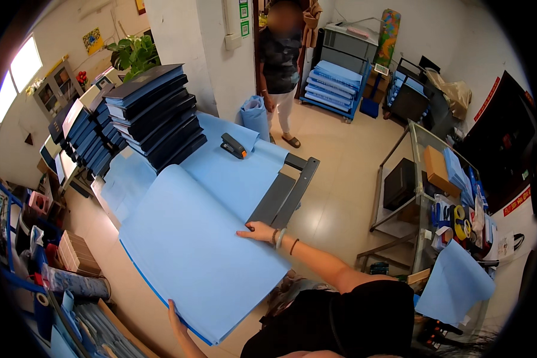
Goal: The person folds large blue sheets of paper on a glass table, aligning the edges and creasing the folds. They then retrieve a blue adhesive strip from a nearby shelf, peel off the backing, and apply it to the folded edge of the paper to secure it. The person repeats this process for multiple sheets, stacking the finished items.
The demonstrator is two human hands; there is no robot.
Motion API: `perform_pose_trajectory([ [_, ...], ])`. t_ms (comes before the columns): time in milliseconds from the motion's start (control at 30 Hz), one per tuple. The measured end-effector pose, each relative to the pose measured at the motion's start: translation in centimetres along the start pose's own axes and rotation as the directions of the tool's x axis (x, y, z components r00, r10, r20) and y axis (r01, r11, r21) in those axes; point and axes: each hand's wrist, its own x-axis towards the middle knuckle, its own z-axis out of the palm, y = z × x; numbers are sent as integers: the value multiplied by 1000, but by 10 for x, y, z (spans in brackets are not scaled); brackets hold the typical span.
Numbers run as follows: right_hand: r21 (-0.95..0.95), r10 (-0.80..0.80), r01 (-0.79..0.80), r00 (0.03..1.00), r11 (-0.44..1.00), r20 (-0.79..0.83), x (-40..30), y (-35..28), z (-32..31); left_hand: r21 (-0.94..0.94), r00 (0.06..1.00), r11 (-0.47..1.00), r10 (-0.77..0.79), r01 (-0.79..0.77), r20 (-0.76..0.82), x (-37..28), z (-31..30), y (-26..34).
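A large stack of light blue sheets [197,250] lies before me, its far part curling up over the table. My left hand [175,311] grips the lower left edge, where a darker blue rim shows; its fingers are partly hidden underneath. My right hand [257,232] pinches the right edge between thumb and fingers. Beyond the sheets, a black stapler [233,146] with an orange part rests on more blue sheeting [223,179]. To its left rises a tall pile of dark-covered binders [156,116] holding blue sheets.
A dark metal frame [295,192] juts out at the table's right. A person [281,67] stands beyond it near a doorway, beside a blue roll [254,114]. At right is a glass-topped shelf [423,197] with tapes and a box; at lower left, a carton of folders [112,331].
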Motion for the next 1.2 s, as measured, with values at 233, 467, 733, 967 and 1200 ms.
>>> perform_pose_trajectory([
  [233,-105,47,-41,997,994,58,31,-28,10,139,996,988,77,-70,-42,40,-8,17],
  [467,-31,201,-200,939,979,279,41,-62,5,212,947,933,312,-291,-76,48,-10,5],
  [733,357,14,-86,980,930,199,40,-59,-8,539,929,816,338,-210,-149,12,41,66],
  [967,400,-34,-54,977,915,211,-6,-58,-43,783,918,614,358,-94,-171,-81,146,108],
  [1200,397,-22,-60,979,916,200,-74,5,-171,853,920,521,343,-16,-192,-161,305,84],
])
